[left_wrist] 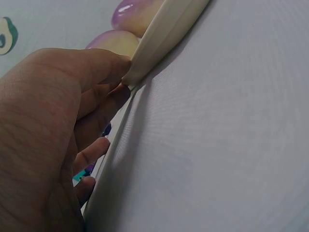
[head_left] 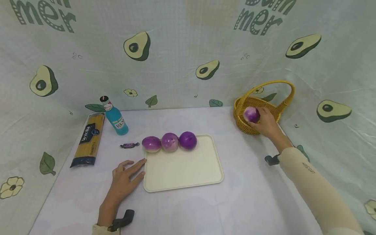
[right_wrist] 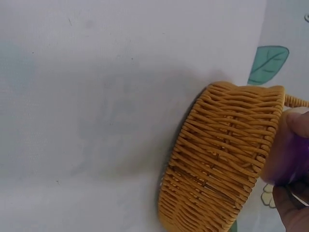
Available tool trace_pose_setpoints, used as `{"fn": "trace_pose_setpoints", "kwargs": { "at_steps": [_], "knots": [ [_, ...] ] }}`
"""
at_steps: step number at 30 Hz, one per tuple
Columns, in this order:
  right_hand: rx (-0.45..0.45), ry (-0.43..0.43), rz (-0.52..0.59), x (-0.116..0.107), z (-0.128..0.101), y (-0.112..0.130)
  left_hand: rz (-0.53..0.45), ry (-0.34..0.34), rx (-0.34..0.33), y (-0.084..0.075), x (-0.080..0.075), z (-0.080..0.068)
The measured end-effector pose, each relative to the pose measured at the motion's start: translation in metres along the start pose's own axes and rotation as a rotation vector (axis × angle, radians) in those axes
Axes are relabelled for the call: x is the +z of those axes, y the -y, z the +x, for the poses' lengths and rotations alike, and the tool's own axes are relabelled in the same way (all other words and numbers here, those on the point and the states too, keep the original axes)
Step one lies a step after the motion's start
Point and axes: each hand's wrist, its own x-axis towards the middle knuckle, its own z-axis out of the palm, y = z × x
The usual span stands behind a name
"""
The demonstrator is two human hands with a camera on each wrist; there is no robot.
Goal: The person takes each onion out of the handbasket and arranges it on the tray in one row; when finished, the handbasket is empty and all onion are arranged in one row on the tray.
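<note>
At the upper right of the head view, my right hand (head_left: 265, 122) grips a purple onion (head_left: 251, 114), round and glossy, over the mouth of a yellow wicker basket (head_left: 246, 126). The right wrist view shows the onion (right_wrist: 285, 154) beside the basket's rim (right_wrist: 275, 116), fingers and thumb around it. Three more purple onions (head_left: 169, 142) sit in a row along the far edge of a cream tray (head_left: 183, 173). My left hand (head_left: 124, 179) lies at the tray's left edge with its fingers extended, and fingertips touch the rim (left_wrist: 149, 48) in the left wrist view.
Left of the tray lies a purple-wrapped candy (head_left: 129, 145). Behind it stands a blue bottle (head_left: 116, 118) with a dark cap, next to a pack of spaghetti (head_left: 89, 138). An avocado-print cloth (head_left: 176, 85) hangs behind the white table (head_left: 235, 202).
</note>
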Motion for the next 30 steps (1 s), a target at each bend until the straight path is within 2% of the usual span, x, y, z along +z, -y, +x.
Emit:
{"fn": "trace_pose_setpoints", "kwargs": {
  "at_steps": [6,17,30],
  "knots": [
    [0.014,0.012,-0.009,-0.001,-0.004,0.001,0.009,-0.003,-0.002,0.001,0.002,0.0],
    [-0.029,0.001,-0.001,-0.008,-0.01,0.002,0.009,-0.002,-0.001,-0.001,0.0,0.0],
    [-0.044,-0.009,-0.009,-0.005,-0.02,0.008,0.002,-0.008,0.004,0.001,0.001,0.0]
  ]
}}
